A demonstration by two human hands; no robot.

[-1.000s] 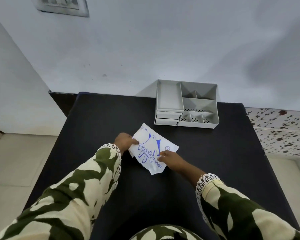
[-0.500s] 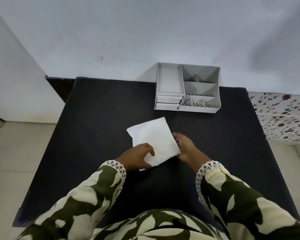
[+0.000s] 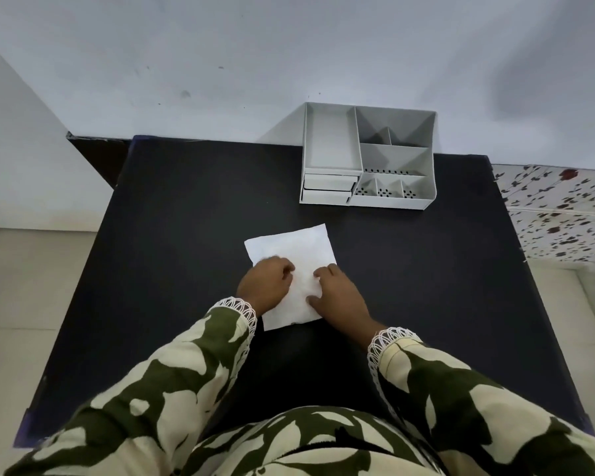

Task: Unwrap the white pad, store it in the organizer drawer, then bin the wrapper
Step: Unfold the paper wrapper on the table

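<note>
A white wrapped packet lies flat on the black table, plain side up, the pad inside hidden. My left hand rests on its left part with the fingers curled and pinching the wrapper. My right hand presses and pinches its right edge. The grey organizer stands at the table's far edge against the wall, its two small drawers shut at the front left.
A white wall rises behind the table. A flowered cloth surface lies to the right. Pale tiled floor shows on the left. My patterned sleeves fill the bottom of the view. No bin is in view.
The packet has been flipped from its blue-printed side to its plain white side. Both hands have moved onto its near half, closer together.
</note>
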